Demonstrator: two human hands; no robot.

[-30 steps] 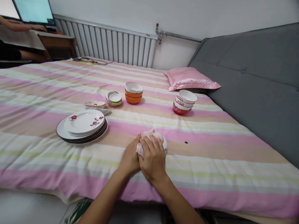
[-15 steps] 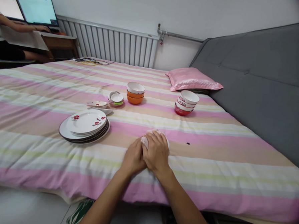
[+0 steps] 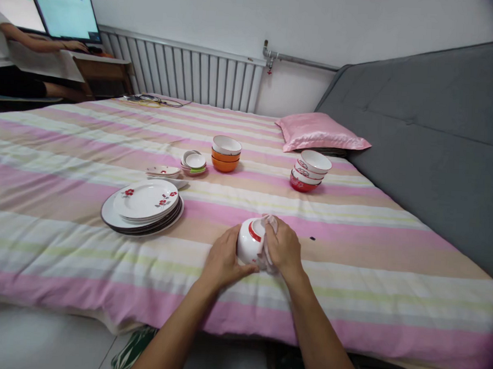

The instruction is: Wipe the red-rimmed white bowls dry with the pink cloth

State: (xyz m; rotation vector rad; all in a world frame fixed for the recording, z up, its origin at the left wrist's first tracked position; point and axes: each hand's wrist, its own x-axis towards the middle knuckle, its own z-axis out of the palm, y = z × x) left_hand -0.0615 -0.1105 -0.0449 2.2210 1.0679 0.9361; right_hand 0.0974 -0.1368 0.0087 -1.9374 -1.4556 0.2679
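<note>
A white bowl with a red ring on its base (image 3: 249, 242) is tipped on its side over the striped bedspread, its underside partly showing. My left hand (image 3: 225, 258) grips the bowl from the left, thumb low along its wall. On the other side my right hand (image 3: 284, 246) is closed on a crumpled pale cloth (image 3: 269, 246), which presses against the bowl's base and wall. The cloth hides the bowl's right part.
Stacked plates (image 3: 146, 201) lie at the left, with small dishes (image 3: 195, 162) behind. Orange bowls (image 3: 225, 157) and red-white bowls (image 3: 309, 174) stand farther back. A pink pillow (image 3: 319, 132) rests near the grey headboard (image 3: 431, 128). A person sits at a desk, far left.
My hands have moved apart; the right one shifted right with the cloth. The bowl, mostly covered before, now shows its red-ringed base between them. The view has shifted slightly.
</note>
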